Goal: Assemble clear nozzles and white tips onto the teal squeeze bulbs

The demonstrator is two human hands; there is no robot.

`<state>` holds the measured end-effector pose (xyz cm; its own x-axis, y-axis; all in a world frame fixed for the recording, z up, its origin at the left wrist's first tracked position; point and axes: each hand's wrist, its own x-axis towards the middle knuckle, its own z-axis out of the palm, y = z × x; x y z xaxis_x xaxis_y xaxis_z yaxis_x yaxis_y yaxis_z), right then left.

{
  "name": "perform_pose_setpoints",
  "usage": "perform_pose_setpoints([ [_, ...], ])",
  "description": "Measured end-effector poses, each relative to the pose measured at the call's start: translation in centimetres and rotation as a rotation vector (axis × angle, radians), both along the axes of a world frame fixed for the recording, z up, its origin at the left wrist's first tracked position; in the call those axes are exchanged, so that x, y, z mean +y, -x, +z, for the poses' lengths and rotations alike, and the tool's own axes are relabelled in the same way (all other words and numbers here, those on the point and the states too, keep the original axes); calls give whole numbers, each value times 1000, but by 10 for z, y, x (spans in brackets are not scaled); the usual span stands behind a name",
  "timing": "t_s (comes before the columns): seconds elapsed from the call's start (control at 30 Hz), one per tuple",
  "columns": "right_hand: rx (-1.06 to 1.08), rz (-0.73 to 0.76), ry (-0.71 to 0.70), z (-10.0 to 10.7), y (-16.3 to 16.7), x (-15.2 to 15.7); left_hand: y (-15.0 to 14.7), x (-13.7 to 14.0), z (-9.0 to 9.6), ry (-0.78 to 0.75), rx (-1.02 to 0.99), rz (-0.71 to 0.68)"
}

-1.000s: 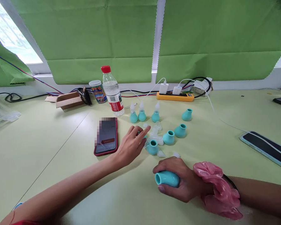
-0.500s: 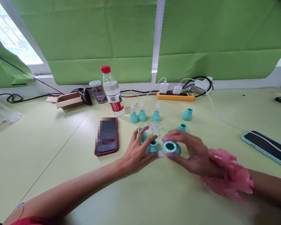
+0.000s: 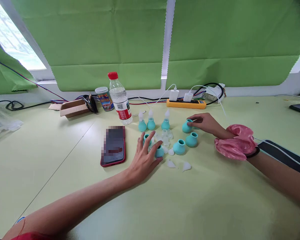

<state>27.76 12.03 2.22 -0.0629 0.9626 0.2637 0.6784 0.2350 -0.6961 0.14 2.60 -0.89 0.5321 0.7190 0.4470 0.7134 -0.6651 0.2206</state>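
My right hand (image 3: 202,124) pinches a teal squeeze bulb (image 3: 187,126) at its neck, low over the table or on it. A bit of teal shows behind those fingers. My left hand (image 3: 145,159) is open, its fingers spread around another teal bulb (image 3: 159,152); whether they touch it I cannot tell. A further bulb (image 3: 147,139) is partly covered by its fingers. Two open-necked bulbs (image 3: 179,147) (image 3: 191,139) stand between the hands. Clear nozzle parts (image 3: 166,137) and small whitish pieces (image 3: 186,166) lie among them. Behind are three bulbs with white tips (image 3: 165,124).
A red-cased phone (image 3: 113,146) lies left of my left hand. Behind stand a water bottle (image 3: 121,103), a can (image 3: 105,99) and an open carton (image 3: 74,108). An orange power strip (image 3: 186,104) with chargers lies at the back. A white cable crosses another phone (image 3: 285,155) at right.
My right hand has carried the bulb from the middle front to the back right, beside where another bulb stood. My left hand has shifted slightly left.
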Motion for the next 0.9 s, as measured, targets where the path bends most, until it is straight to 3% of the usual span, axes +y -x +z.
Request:
perform_pose_setpoints([
  [0.2,-28,29,-8,0,1,-4,0,-2,1,-4,97,-22],
  [0.37,-61,-69,-303,14,2,-13,-1,-6,5,22,122,-1],
  [0.47,-111,23,-387,24,4,-15,0,-7,6,19,138,-14],
  [0.7,-531,436,-184,45,41,-5,2,-8,5,26,113,-6],
  [0.9,-707,465,-57,36,63,17,3,-10,6,31,108,-19],
])
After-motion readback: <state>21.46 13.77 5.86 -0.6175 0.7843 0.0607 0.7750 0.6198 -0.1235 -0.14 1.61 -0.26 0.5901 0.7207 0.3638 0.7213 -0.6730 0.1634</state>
